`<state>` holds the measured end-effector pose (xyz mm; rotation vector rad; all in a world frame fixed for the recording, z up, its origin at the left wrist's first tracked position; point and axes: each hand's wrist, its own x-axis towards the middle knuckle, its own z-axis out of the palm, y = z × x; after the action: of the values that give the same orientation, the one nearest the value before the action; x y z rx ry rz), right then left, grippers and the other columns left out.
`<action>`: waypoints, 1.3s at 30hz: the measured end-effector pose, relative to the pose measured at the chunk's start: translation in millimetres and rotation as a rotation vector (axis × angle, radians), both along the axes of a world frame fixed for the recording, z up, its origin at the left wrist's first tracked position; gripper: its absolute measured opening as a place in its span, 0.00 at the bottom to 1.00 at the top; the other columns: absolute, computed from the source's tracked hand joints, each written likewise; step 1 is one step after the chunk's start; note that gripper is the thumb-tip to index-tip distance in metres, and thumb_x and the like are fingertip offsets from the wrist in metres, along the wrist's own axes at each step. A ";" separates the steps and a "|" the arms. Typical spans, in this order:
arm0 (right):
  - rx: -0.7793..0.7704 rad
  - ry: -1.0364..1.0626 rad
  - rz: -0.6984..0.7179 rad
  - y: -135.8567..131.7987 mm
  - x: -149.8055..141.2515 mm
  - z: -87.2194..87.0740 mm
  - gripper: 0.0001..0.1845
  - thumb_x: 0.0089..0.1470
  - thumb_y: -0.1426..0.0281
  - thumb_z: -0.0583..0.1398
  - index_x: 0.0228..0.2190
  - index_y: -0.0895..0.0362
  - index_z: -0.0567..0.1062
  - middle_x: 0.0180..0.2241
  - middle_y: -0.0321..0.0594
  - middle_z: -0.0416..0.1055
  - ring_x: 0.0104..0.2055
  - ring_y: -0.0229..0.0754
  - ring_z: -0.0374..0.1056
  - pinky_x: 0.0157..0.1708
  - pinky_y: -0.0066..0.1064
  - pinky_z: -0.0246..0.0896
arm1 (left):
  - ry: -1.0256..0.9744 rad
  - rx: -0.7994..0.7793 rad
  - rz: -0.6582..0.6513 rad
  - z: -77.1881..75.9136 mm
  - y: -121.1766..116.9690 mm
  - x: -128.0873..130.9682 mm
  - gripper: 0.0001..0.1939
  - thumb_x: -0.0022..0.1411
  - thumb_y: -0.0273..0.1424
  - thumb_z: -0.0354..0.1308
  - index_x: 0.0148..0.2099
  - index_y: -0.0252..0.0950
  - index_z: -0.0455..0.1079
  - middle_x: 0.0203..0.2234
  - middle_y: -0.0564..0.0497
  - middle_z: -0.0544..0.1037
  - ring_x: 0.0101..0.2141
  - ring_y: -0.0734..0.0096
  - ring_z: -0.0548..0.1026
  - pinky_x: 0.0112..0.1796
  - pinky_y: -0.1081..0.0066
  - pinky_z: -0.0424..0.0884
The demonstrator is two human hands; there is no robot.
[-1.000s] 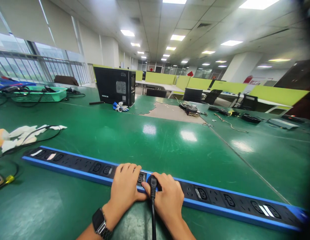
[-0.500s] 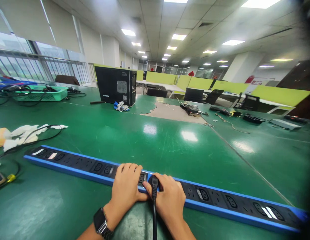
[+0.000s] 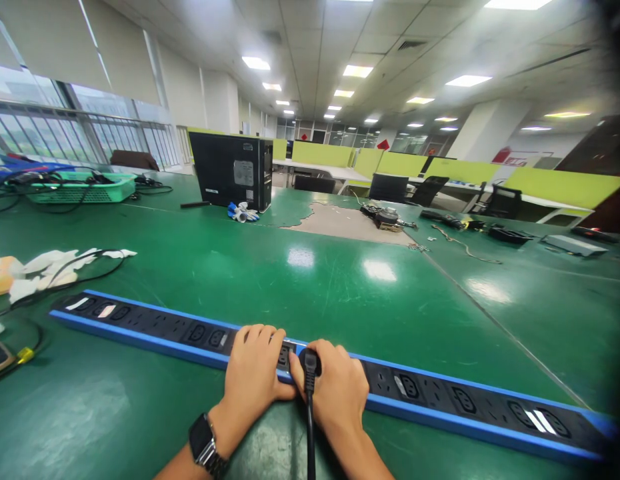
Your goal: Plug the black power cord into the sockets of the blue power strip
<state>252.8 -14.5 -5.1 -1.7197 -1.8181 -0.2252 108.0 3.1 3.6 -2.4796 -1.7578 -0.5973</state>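
Observation:
A long blue and black power strip (image 3: 155,325) lies slantwise across the green table, its row of sockets facing up. My left hand (image 3: 257,363), with a watch on the wrist, is closed over the strip's middle, fingers over the far edge and thumb along the near side. Just right of it, my right hand (image 3: 337,383) pinches a black power plug (image 3: 310,365) between thumb and index finger at the strip. From the plug a black cord (image 3: 311,433) runs down toward me. The plug's front end is hidden, so how far it sits in a socket cannot be seen.
Behind the strip stand a black computer case (image 3: 230,170) and blue-white gloves (image 3: 243,213). A green basket (image 3: 83,190) of cables is at the back left, with white crumpled material (image 3: 50,270) nearer. Loose parts (image 3: 385,217) lie at the back right.
Both hands stay on the strip almost in place. The right thumb and plug have shifted very slightly; the view has moved a little.

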 end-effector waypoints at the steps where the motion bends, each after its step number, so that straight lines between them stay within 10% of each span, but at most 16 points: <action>1: -0.003 0.006 0.005 0.2 0.4 0.3 0.11 0.52 0.57 0.60 0.28 0.51 0.74 0.23 0.35 0.72 0.28 0.41 0.64 0.30 0.32 0.45 | 0.003 0.004 0.000 -0.1 -0.3 0.0 0.25 0.45 0.34 0.60 0.48 0.36 0.69 0.41 0.44 0.75 0.43 0.53 0.69 0.49 0.56 0.58; 32: 0.204 -0.057 0.071 -1.1 -0.6 -14.6 0.14 0.59 0.59 0.54 0.32 0.54 0.74 0.25 0.36 0.70 0.30 0.41 0.62 0.31 0.33 0.47 | 0.038 -0.008 0.000 2.7 0.7 -1.0 0.26 0.43 0.35 0.65 0.47 0.39 0.69 0.40 0.46 0.74 0.43 0.54 0.69 0.50 0.55 0.57; 39: 0.050 -0.042 0.019 -2.3 -6.8 -4.4 0.10 0.56 0.61 0.57 0.31 0.53 0.73 0.29 0.38 0.70 0.34 0.43 0.61 0.32 0.33 0.48 | 0.021 -0.037 -0.003 3.1 -0.1 -1.3 0.27 0.43 0.37 0.65 0.47 0.38 0.69 0.40 0.46 0.74 0.43 0.54 0.68 0.50 0.55 0.58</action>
<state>246.0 -16.8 -9.5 -1.6744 -1.8432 -0.2982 106.6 3.0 6.8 -2.5034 -1.7747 -0.5422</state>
